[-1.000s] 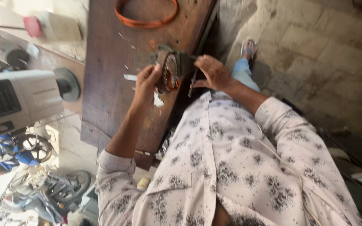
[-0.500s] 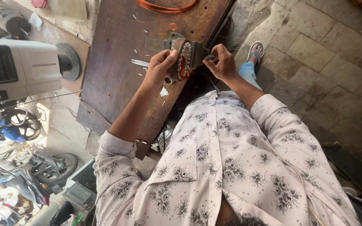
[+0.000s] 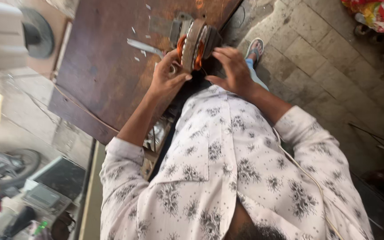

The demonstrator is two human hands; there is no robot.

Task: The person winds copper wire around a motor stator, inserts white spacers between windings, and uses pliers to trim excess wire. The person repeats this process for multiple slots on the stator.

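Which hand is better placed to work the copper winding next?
Probably the left hand: its fingertips rest by the copper winding of the stator, which stands on edge. The right hand sits at the stator's opposite, dark side.

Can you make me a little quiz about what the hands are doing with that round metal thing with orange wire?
1. True or false: both hands touch the round metal part wound with orange wire.
2. What does the part rest on? A) the stone floor B) the brown wooden board C) a lap
3. Which hand is on the side of the sandalled foot?

Key:
1. True: the left hand and the right hand both touch it.
2. B
3. The right hand.
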